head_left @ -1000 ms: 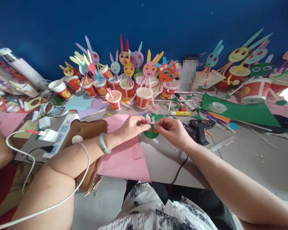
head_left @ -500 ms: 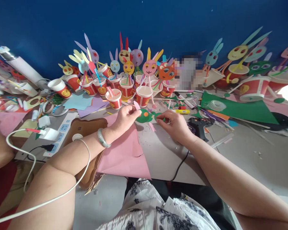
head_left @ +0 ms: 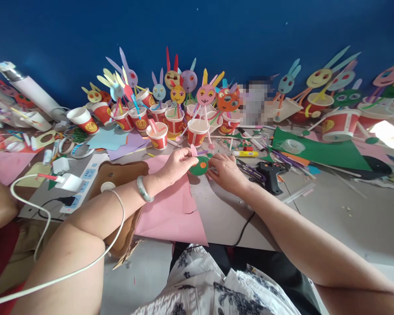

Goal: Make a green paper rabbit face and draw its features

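At the frame's centre is a green paper disc (head_left: pixel 196 169) with an orange dot (head_left: pixel 203 165); the left hand (head_left: pixel 179 166) pinches a pink paper piece (head_left: pixel 193 150) at the disc's upper left; the right hand (head_left: pixel 229 172) is at its right edge, whether its fingers grip I cannot tell

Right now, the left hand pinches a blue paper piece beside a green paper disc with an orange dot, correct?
One slip: the head view shows the left hand pinching a pink paper piece, not blue. The orange-dotted green paper disc is as described.
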`<state>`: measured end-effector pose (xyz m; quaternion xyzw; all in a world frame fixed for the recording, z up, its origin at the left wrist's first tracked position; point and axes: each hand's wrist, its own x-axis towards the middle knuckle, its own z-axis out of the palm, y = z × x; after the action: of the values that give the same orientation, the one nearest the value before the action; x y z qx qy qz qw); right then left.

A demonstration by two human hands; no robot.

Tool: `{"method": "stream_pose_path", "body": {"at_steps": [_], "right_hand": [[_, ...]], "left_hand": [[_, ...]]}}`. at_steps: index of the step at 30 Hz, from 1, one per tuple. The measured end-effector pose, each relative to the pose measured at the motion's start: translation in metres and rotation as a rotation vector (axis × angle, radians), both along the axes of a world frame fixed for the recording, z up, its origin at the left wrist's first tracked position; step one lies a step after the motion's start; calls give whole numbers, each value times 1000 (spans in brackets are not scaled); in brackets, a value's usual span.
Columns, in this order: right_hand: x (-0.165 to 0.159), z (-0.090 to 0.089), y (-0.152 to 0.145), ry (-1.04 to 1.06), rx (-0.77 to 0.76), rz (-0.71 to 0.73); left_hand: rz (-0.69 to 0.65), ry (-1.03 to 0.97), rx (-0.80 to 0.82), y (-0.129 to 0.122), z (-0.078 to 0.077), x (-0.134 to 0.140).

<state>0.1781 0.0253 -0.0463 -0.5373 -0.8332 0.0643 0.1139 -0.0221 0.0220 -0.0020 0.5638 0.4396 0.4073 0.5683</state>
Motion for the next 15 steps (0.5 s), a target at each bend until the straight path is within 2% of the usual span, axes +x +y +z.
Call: {"method": "stream_pose_path", "body": {"at_steps": [15], "right_hand": [[-4, 1, 3, 19, -56, -30]], "left_hand": [[-60, -22, -38, 0, -6, 1]]}}
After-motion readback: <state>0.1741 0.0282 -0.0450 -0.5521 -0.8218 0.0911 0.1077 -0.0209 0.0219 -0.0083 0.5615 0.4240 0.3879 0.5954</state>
